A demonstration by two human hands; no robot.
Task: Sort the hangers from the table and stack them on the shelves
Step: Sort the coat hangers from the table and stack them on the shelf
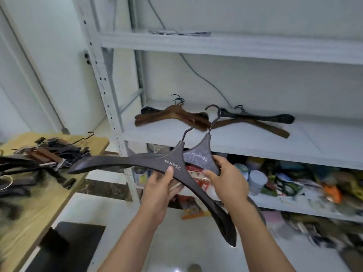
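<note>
Left hand (pixel 161 190): mine, closed on the front dark hanger (pixel 125 161) just under its neck, thumb on top beside the white lettering.
Right hand (pixel 227 180): mine, gripping the second dark hanger (pixel 198 155) at its triangular centre, fingers wrapped over the right edge.
Front hanger: held out before the shelving, one arm pointing left toward the table, the other sweeping down to the right between my forearms.
Second hanger: just behind the front one and partly hidden by it, hook up toward the middle shelf.
Table (pixel 23 228): wooden, at far left, strewn with a heap of dark hangers (pixel 39 160); blurred, so I cannot count them.
Middle shelf (pixel 245 142): white, carrying two small stacks.
Brown stack (pixel 172 116): on the shelf's left part, wooden hangers lying flat.
Mixed stack (pixel 253 121): to its right, a black hanger lying across a brown one.
Lower shelf (pixel 294 205): crowded with blurred colourful clutter, including a pale tub (pixel 257 181).
</note>
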